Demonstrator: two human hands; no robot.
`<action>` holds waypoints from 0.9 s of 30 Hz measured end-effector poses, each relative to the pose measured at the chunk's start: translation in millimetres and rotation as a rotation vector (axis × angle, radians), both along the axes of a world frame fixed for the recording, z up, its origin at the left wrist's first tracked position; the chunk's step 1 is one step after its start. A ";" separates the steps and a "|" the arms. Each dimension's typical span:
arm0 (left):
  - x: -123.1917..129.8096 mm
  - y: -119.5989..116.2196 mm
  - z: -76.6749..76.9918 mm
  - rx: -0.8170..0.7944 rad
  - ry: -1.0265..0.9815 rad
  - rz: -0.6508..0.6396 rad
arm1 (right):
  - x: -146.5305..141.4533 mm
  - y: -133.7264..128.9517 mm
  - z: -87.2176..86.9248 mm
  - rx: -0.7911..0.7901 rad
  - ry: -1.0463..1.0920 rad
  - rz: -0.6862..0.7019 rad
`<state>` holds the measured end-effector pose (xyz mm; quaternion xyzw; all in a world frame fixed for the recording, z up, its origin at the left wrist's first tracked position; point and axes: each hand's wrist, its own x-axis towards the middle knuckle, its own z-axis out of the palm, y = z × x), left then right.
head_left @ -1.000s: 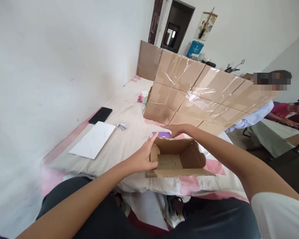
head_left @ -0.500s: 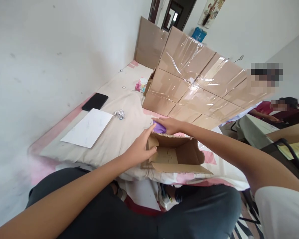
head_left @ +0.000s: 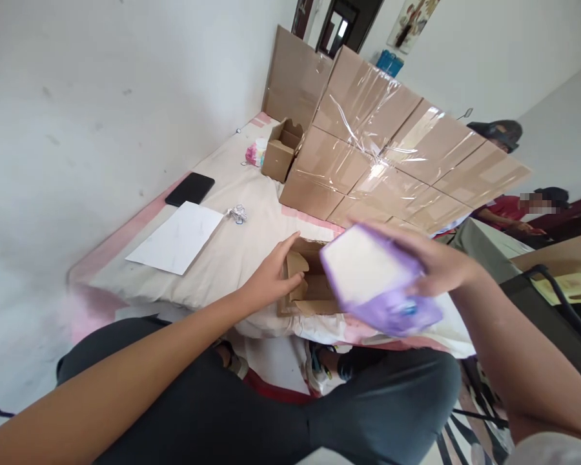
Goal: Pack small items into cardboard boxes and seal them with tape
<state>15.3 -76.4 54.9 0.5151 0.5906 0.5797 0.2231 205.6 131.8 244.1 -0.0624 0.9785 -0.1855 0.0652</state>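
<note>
An open cardboard box (head_left: 319,287) lies in front of me at the bed's near edge, its interior partly showing. My left hand (head_left: 274,274) steadies its left end, with the thumb over the rim and the index finger stretched along the side. Above the right part of the box, my right hand (head_left: 436,261) grips a purple-and-white soft pack (head_left: 368,268) by its far right side. The pack is blurred by motion and tilted, its pale face towards me, and it covers much of the box.
A large stack of taped cartons (head_left: 363,161) stands behind the box. Near its left end are a small open carton (head_left: 278,158) and a pink pack (head_left: 255,153). White paper (head_left: 177,239), a black phone or tablet (head_left: 190,188) and crumpled plastic (head_left: 237,214) lie left. Other people are at right.
My right hand has brought the purple pack up from behind the box, towards me and to the right. My left hand stays at the box's left end. The view has shifted slightly.
</note>
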 end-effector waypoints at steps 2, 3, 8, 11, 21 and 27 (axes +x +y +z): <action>0.2 1.4 -1.4 0.018 0.014 -0.011 | -8.0 -25.8 -5.8 0.134 -0.088 0.016; 0.5 1.7 -1.7 0.024 0.028 -0.013 | -13.6 -35.0 -9.0 0.206 -0.104 0.009; -2.5 -0.1 -1.3 0.032 0.053 -0.015 | -31.8 -44.7 -29.9 0.445 -0.016 0.013; -6.1 -0.7 -1.7 -0.024 0.020 -0.022 | -34.2 -38.3 -51.8 0.403 -0.048 0.063; -2.5 1.9 -0.3 -0.074 -0.020 -0.013 | -36.5 -52.4 -95.2 0.733 -0.199 -0.084; -0.8 -0.6 5.0 -0.089 -0.031 -0.013 | -33.5 -47.4 -103.0 0.569 -0.516 -0.223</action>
